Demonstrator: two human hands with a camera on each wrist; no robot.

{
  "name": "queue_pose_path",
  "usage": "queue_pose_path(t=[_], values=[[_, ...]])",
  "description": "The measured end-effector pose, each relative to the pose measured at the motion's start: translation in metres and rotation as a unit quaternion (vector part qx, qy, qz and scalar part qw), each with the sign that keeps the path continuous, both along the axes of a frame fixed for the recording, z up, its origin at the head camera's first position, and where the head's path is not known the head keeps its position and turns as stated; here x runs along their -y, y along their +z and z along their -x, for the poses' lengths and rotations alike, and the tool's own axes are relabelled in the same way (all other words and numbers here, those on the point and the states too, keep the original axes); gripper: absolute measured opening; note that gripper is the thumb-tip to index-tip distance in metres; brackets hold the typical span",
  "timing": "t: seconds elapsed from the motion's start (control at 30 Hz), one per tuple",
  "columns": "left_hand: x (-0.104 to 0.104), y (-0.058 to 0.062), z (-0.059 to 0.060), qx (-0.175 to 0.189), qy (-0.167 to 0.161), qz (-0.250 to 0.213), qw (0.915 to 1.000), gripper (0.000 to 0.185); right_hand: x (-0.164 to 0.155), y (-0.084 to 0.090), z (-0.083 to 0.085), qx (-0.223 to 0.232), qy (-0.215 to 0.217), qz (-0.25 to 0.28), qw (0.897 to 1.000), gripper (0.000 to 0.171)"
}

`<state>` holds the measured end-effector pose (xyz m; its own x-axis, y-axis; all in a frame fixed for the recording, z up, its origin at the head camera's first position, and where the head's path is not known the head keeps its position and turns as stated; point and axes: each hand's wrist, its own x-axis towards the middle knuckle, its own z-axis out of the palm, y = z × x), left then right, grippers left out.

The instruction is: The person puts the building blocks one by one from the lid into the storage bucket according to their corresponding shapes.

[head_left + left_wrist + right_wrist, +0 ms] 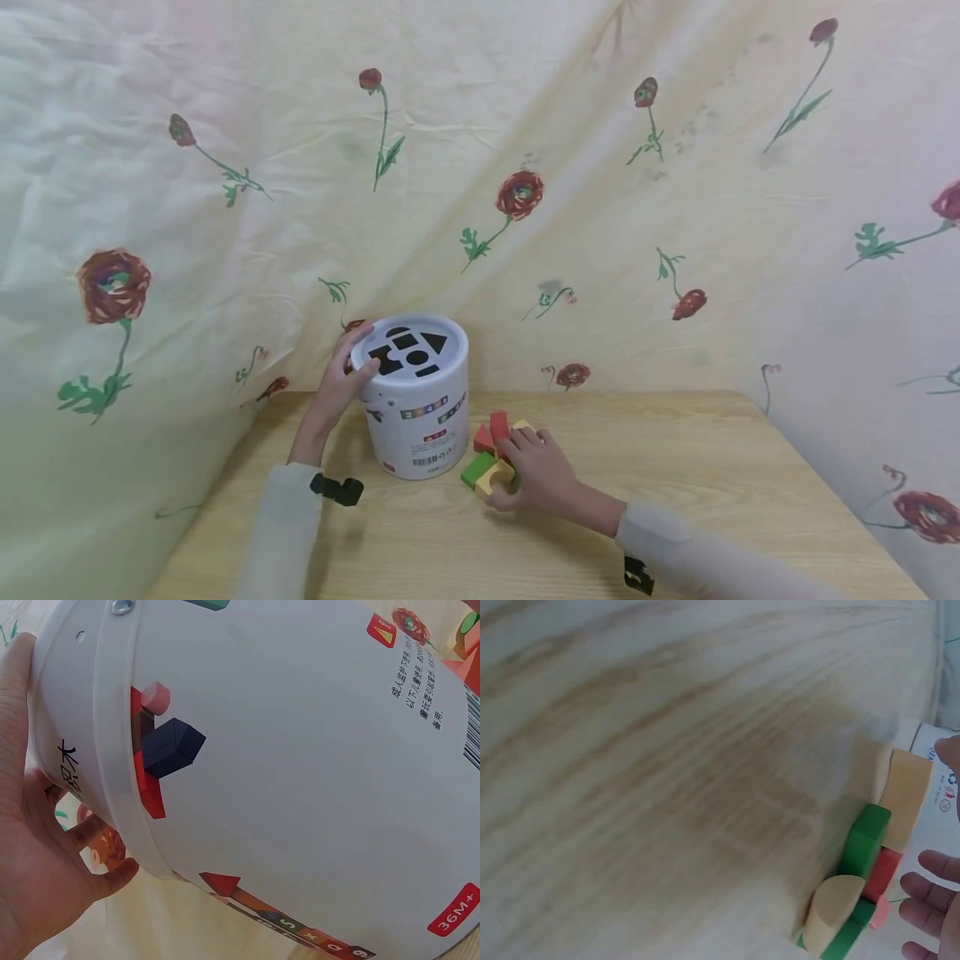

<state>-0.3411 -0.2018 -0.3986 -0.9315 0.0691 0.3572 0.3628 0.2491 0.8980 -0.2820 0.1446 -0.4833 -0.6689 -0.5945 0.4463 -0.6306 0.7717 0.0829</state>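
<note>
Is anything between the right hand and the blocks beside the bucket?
Nothing visible. The right hand already rests on the pile of blocks, right beside the white bucket. The left hand holds the bucket's far rim, clear of the pile.

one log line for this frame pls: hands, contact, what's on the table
left hand: grips rim of white bucket | right hand: on pile of wooden blocks, grip unclear | bucket upright on table, shape-sorter lid on
</note>
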Motion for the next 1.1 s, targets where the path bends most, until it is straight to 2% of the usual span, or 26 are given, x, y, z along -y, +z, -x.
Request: queue_pose_path(t=[0.33,0.6,0.83,1.1], values=[[-0.0006,0.0003,-0.0011,-0.008,-0.005,-0.005,0.9999,0.068,0.0004,-0.0101,-0.0017,0.057,-0.052,0.007,0.997,0.063],[-0.0008,-0.0007,-0.0007,-0.010,-0.004,-0.004,0.9999,0.069,0.0018,-0.0108,-0.0021,0.086,-0.065,0.015,0.994,0.061],[-0.0007,-0.0006,-0.0006,-0.010,-0.007,-0.006,0.9999,0.069,0.0010,-0.0103,-0.0004,0.094,-0.044,0.027,0.994,0.054],[-0.0012,-0.0011,-0.0010,-0.006,-0.006,-0.009,0.9999,0.068,-0.0003,-0.0063,0.0012,0.141,-0.006,0.053,0.989,0.050]])
